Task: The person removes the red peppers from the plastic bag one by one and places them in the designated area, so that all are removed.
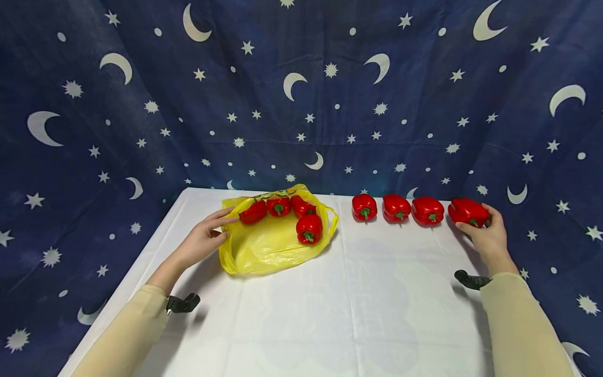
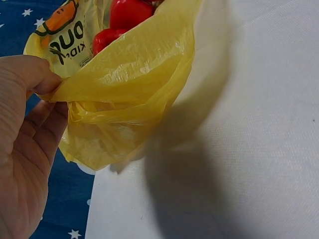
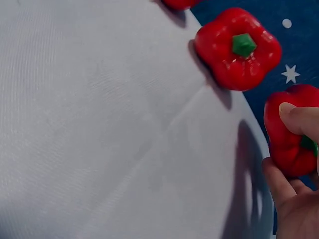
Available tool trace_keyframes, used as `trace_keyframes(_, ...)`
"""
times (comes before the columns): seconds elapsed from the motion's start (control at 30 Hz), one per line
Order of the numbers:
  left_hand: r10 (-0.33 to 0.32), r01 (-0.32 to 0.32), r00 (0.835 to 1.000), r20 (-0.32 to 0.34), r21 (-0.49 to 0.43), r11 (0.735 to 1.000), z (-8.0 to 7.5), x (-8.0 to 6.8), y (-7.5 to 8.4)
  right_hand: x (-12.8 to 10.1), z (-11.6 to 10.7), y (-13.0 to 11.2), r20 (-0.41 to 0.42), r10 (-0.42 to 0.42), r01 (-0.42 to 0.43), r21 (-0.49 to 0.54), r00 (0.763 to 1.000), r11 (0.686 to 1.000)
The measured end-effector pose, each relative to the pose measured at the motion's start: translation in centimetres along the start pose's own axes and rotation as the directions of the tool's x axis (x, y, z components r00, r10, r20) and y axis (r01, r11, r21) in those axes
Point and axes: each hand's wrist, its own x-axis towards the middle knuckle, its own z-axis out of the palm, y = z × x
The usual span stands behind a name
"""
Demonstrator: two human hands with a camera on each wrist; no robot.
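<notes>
The right hand (image 1: 490,236) grips a glossy red bell pepper (image 1: 467,211) at the right end of a row of four on the white-clothed tabletop (image 1: 377,314). The left hand (image 1: 203,242) pinches the rim of a crinkled yellow plastic bag (image 1: 268,246) holding four more peppers.

On the table (image 1: 377,314), a bag (image 1: 268,246) lies at the left, toward the far edge. Four peppers (image 1: 309,229) lie in it: three in a row at the back, one in front of them on the right. The left hand (image 1: 204,238) is at the bag's left rim. To the right of the bag, four more peppers stand in a row along the far edge, apparently not touching. The right hand (image 1: 487,238) is on the end pepper (image 1: 467,211), farthest right.
</notes>
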Motion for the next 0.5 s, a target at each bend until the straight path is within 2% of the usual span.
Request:
trace_keyframes(0.23,0.006,-0.006,1.0,-0.006,0.002,1.0,0.05,0.04,0.36,0.04,0.45,0.85,-0.012,0.043,-0.043,-0.032,0.999,0.999)
trace_keyframes(0.5,-0.01,0.01,1.0,-0.001,0.01,1.0,0.15,0.15,0.27,0.41,0.89,0.98,-0.001,0.013,-0.013,-0.091,1.0,0.996)
